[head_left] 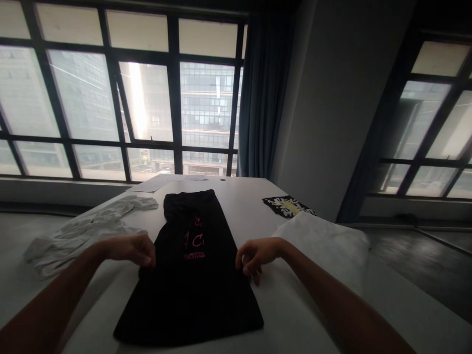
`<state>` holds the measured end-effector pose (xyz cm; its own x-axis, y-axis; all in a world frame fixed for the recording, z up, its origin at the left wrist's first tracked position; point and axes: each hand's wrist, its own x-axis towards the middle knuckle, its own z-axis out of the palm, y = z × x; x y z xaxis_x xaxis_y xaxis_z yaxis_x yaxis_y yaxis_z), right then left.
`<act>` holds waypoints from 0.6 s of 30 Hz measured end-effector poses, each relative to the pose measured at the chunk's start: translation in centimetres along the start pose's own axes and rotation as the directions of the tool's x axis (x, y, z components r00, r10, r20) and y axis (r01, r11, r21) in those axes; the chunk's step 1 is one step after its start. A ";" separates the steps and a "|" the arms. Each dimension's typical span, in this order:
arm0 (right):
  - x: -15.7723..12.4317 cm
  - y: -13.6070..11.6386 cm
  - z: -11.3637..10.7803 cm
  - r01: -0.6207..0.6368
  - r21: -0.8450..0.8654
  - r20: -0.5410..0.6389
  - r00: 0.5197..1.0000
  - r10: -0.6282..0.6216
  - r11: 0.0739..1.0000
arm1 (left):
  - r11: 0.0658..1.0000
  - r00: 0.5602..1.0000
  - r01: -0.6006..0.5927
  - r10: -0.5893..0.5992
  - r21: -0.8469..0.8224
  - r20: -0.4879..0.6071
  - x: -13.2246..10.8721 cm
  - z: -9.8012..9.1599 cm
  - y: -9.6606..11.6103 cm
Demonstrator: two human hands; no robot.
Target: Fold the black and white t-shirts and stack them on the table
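Note:
A black garment with pink lettering (191,260) lies flat and lengthwise on the white table (243,201), folded into a long narrow strip. My left hand (134,250) rests at its left edge with the fingers curled onto the cloth. At the garment's right edge sits my right hand (254,258), its fingers bent and pinched near the fabric. Whether either hand truly grips the cloth is hard to make out.
A crumpled white garment (83,231) lies on the table's left side. A folded white piece (324,243) and a black-and-yellow printed item (287,206) lie at the right. Papers (158,183) sit at the far edge, before large windows (147,98) and a curtain (263,98).

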<state>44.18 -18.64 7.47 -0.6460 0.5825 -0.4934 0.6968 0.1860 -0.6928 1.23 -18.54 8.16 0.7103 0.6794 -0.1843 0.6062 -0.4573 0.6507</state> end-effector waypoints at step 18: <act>-7.1 14.0 -6.9 -0.477 -0.105 -0.646 0.700 0.305 0.873 | 0.876 0.827 0.389 -0.196 0.285 -0.527 5.7 2.0 -8.0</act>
<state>60.67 -14.71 4.96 -0.0389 0.9754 -0.2169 0.9489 -0.0320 -0.3139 1.13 -12.21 0.45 0.2802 0.9539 0.1079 0.9093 -0.2998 0.2887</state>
